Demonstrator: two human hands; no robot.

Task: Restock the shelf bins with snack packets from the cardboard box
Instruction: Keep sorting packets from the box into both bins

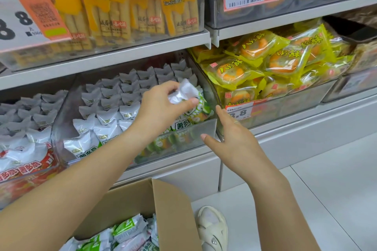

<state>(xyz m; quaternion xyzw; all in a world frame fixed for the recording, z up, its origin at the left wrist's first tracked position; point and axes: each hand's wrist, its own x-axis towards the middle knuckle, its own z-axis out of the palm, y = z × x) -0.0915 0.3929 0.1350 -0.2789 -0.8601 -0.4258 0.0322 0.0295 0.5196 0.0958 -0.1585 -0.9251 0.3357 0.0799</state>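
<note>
My left hand (163,106) pinches the white crimped top of a green-and-white snack packet (199,106) over the front right corner of a clear shelf bin (195,130). Rows of matching white-and-green packets (114,106) stand upright in that bin. My right hand (230,134) is open, fingers straight, touching the bin's right front corner. At the bottom, an open cardboard box (163,206) holds several more green-and-white packets (126,232).
A bin of red-and-white packets (26,161) sits to the left and a bin of yellow pastry packs (265,61) to the right. The shelf above holds yellow roll packs (114,2) and price tags. A white sandal (212,228) stands on the tiled floor beside the box.
</note>
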